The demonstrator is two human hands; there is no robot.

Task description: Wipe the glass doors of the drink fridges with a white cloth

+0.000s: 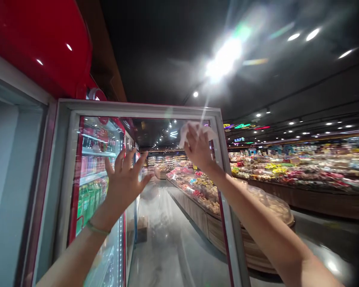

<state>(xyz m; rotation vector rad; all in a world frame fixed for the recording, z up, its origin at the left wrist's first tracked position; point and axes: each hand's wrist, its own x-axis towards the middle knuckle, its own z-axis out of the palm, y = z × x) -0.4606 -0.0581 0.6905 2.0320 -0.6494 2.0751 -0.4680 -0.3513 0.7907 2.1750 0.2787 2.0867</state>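
An open glass fridge door [140, 107] with a grey frame stands in front of me. High on its right side, my right hand [199, 147] presses a thin whitish wipe [184, 133] against the glass near the upper corner. The wipe spreads out around the fingers. My left hand [127, 177] is raised before the left half of the pane with its fingers spread and nothing in it. Whether its fingertips touch the glass I cannot tell. A thin band [98, 228] circles the left wrist.
To the left is the fridge cabinet [10, 159] under a red header [42, 44]. Through the glass show shelves with green bottles [91, 195], and an aisle floor [164, 239]. Wooden display counters [302, 199] heaped with packaged goods curve along the right.
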